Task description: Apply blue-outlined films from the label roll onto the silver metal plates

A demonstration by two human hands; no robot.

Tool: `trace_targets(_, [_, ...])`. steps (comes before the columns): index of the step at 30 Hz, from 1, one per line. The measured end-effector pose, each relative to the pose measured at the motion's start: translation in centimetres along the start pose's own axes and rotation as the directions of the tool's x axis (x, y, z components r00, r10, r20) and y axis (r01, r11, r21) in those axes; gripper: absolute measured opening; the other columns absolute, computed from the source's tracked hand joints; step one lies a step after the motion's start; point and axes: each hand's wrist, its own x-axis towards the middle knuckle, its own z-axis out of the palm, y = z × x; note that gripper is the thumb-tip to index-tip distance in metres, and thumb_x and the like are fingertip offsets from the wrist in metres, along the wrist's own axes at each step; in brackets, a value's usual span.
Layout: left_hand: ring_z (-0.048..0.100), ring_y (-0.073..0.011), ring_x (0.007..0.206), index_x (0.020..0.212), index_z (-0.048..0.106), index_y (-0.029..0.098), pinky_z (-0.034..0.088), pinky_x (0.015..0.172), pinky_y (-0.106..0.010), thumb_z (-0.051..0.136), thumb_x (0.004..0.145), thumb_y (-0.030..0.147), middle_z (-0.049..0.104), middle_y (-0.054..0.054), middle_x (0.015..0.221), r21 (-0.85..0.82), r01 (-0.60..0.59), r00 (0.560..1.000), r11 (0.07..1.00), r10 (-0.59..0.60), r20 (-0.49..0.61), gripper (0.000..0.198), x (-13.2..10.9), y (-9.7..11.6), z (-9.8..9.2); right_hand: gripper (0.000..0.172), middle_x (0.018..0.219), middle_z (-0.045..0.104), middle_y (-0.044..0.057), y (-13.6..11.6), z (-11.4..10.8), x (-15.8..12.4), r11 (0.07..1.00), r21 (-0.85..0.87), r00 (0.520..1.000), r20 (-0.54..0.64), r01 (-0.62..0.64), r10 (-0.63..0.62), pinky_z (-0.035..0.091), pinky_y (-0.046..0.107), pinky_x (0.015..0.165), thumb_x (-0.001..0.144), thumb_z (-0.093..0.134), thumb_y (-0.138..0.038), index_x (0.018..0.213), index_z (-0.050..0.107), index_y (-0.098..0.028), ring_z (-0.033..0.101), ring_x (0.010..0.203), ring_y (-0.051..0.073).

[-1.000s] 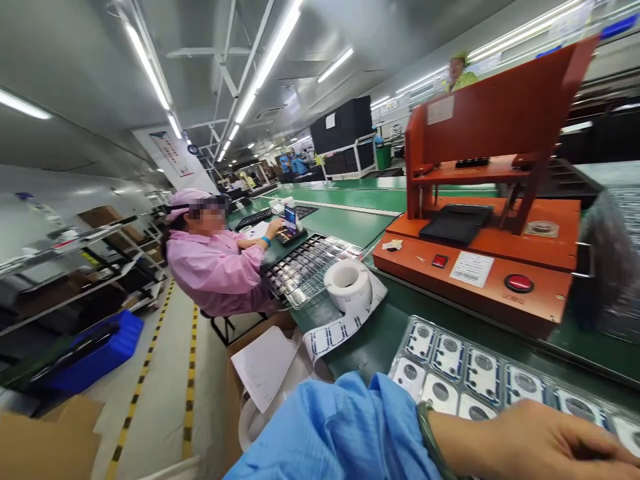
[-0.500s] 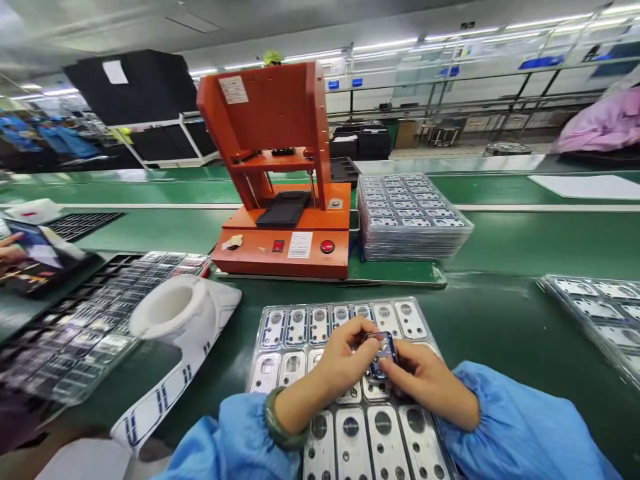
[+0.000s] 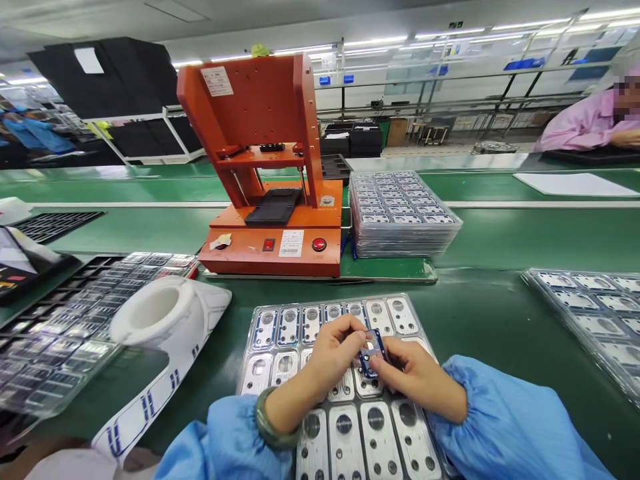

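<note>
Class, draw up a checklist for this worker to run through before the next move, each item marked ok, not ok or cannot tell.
1. Blue-edged plate supported: ok, fingers of both the left hand and right hand hold it.
2. A hand free: not ok, both are occupied.
3. Parts tray beneath the hands: ok.
4. Label strip unwound from its roll: ok.
5. Blue edging fully aligned: cannot tell, fingers cover part.
</note>
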Motion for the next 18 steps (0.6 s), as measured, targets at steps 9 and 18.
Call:
trace_targets(9, [0.029,-0.0061,0.034,0.067,0.055,0.017,0.021,0.038,-0.02,0.05,0.068,0.028,0.039,0.009,0.038,-0.052,0.061,0.996,0.997,-0.058,0.062,0.013,0.15,-0.62,-0.64,0.04,0.05,0.051,-0.003,-0.27,-0.35,-0.16,0.973,0.21,0.995,0.007,-0.098,0.098,0.035,0.021,0.042,0.079,0.058,-0.051,0.062,0.04,-0.02,0.047,0.043,0.01])
trace_targets(18, [0.031,-0.0053,0.035,0.058,0.049,0.018,0.02,0.04,-0.02,0.051,0.066,0.026,0.039,0.009,0.039,-0.004,0.053,0.998,0.999,-0.052,0.045,0.011,0.24,-0.69,-0.69,0.041,0.051,0.051,-0.003,0.36,-0.07,-0.04,0.97,0.229,0.996,0.033,-0.086,0.08,0.033,0.022,0.043,0.08,0.057,-0.054,0.064,0.039,-0.021,0.045,0.043,0.01])
